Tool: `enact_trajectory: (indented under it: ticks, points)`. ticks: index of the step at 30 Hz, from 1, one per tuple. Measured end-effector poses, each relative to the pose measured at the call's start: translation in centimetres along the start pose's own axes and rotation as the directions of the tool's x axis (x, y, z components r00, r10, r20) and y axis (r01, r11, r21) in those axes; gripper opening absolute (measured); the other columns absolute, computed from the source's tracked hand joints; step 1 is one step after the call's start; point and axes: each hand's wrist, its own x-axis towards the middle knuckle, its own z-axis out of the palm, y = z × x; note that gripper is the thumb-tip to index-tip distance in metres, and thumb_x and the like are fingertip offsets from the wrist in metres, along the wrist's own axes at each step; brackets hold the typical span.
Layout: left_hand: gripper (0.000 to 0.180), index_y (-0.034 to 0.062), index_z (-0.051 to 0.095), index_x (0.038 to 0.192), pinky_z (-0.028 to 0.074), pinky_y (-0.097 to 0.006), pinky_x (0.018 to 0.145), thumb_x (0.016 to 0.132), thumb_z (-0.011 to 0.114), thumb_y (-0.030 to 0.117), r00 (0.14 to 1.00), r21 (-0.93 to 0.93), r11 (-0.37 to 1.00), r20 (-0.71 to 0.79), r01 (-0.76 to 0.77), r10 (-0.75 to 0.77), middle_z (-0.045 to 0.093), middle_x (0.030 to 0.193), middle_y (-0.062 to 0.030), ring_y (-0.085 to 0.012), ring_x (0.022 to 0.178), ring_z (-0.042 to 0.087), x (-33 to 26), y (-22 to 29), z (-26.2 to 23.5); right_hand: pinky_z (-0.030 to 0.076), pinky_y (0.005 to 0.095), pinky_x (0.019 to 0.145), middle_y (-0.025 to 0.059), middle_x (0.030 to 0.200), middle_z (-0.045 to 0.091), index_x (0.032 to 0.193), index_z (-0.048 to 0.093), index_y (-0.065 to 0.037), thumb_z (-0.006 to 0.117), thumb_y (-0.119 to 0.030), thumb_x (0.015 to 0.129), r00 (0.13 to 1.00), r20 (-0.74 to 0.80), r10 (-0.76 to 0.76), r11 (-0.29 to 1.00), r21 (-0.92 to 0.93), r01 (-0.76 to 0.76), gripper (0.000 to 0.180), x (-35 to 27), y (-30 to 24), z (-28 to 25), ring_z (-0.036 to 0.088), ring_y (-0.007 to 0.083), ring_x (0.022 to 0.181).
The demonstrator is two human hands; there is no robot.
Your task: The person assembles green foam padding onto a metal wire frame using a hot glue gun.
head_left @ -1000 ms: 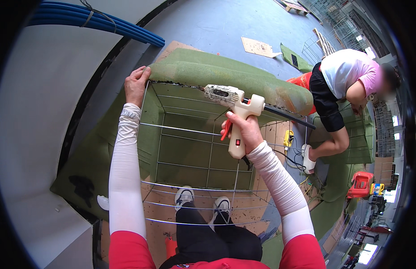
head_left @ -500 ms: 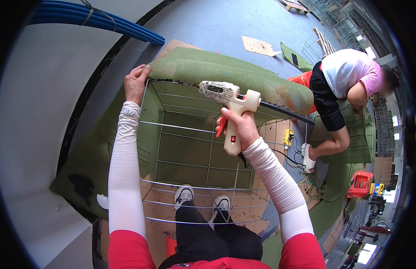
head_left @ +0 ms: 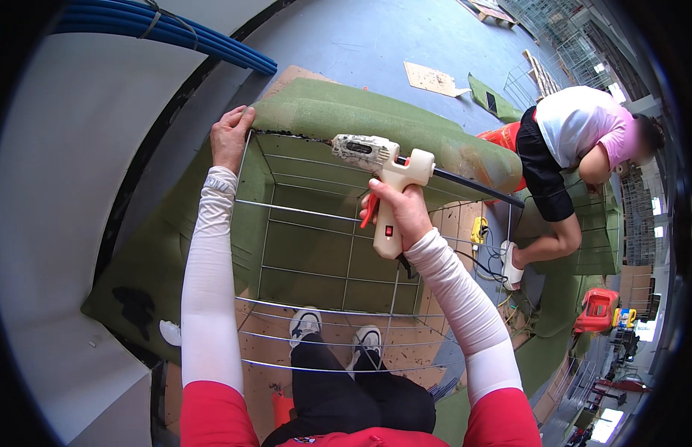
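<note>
In my right hand is a white hot glue gun with a red trigger, my fingers wrapped round its handle. A long black glue stick sticks out of its rear. The nozzle points left at the seam where green felt-like sheet folds over the top of a wire cage. Dark glue marks run along that seam, left of the nozzle. At the far left corner my left hand pinches the sheet's edge against the wire. Green sheet also lines the cage inside.
A co-worker bends over another green-lined wire cage at the right. Blue pipes run along the wall at upper left. Cables and a yellow power socket lie right of my cage. A red plastic stool stands farther right.
The view has shifted very slightly. Both my hands and the glue gun keep their places on the cage. The co-worker's head and arm have moved a little.
</note>
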Motion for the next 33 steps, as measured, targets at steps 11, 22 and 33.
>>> enact_trajectory:
  ticks: [11, 22, 33]
  points:
    - [0.031, -0.0008, 0.07, 0.089, 0.042, -0.029, 0.088, 0.082, 0.066, 0.029, 1.0, 0.009, 1.0, 0.0, -0.012, 0.012, 0.064, 0.104, -0.015, -0.0221, 0.106, 0.056, -1.1, 1.2, 0.6, 0.046, 0.0266, 0.047, 0.0102, 0.069, 0.061, 0.091, 0.053, -0.001, 0.061, -0.021, 0.083, 0.998, 0.06, 0.0, 1.0, 0.01, 0.0, 0.023, 0.0, -0.4, 1.2, 0.063, 0.0186, 0.058]
    - [0.031, -0.0005, 0.07, 0.089, 0.042, -0.029, 0.087, 0.081, 0.066, 0.029, 1.0, 0.044, 0.999, -0.012, -0.018, 0.019, 0.064, 0.105, -0.0162, -0.0225, 0.106, 0.057, -2.2, 2.4, 1.0, 0.047, 0.0271, 0.048, 0.0108, 0.07, 0.062, 0.094, 0.053, 0.001, 0.061, -0.021, 0.083, 0.995, 0.1, -0.015, 1.0, 0.025, 0.012, 0.026, -0.2, -0.9, 1.5, 0.063, 0.0189, 0.058]
    - [0.03, -0.0003, 0.07, 0.088, 0.042, -0.03, 0.087, 0.081, 0.066, 0.029, 1.0, 0.026, 0.999, -0.014, -0.02, 0.021, 0.064, 0.103, -0.0167, -0.0223, 0.105, 0.057, -2.1, 2.3, 0.9, 0.049, 0.029, 0.047, 0.0116, 0.068, 0.06, 0.092, 0.053, 0.002, 0.06, -0.019, 0.083, 0.998, 0.062, -0.008, 1.0, -0.009, 0.009, 0.024, -0.5, -1.2, 1.4, 0.062, 0.02, 0.057]
